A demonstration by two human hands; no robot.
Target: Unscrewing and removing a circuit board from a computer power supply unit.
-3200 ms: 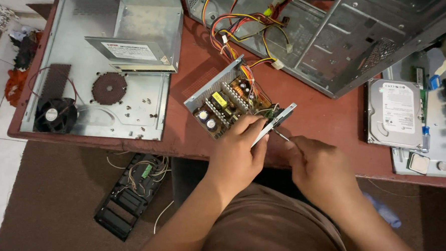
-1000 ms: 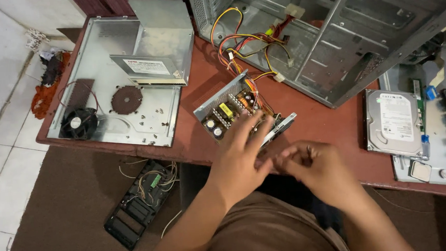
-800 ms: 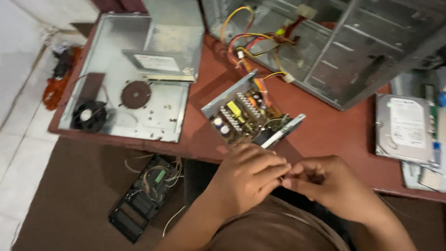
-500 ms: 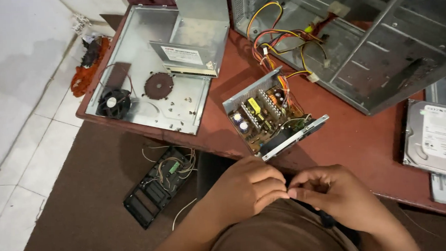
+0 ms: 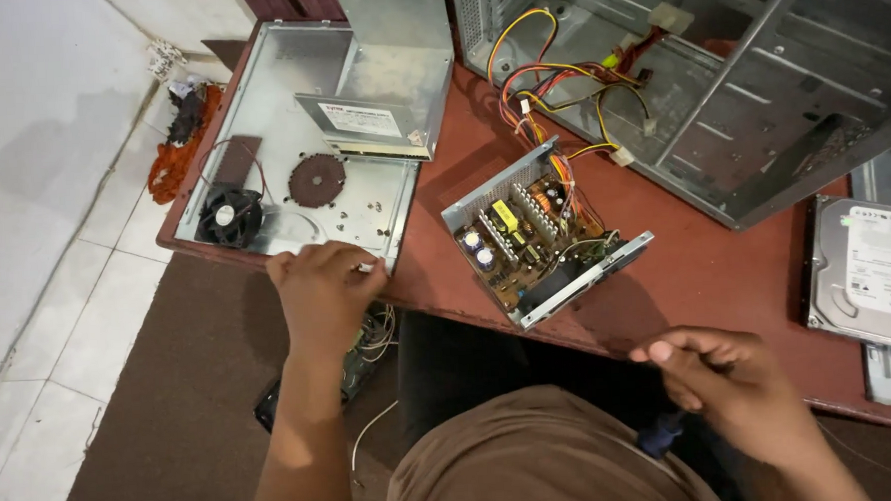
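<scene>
Left hand [image 5: 325,291], lower left of frame, fingertips pinching small pale screw [image 5: 366,268] at edge of flat grey metal case panel [image 5: 363,199]. Screw tiny, slick, easily dropped; grip by head. Right hand [image 5: 737,383], lower right, fingers curled round dark-handled screwdriver [image 5: 662,433].

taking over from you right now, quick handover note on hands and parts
Left hand: at the near edge of the grey metal cover panel, fingertips pinched on something small and pale, too small to identify.
Right hand: off the table near the lap, closed on a dark-handled tool, probably a screwdriver.
Open power supply: on the red table, lid off, circuit board exposed, wires still running into the computer case.
Black fan lies on the cover panel; hard drive sits at the right.
Done: power supply opened. Left: cannot tell from this view.
</scene>
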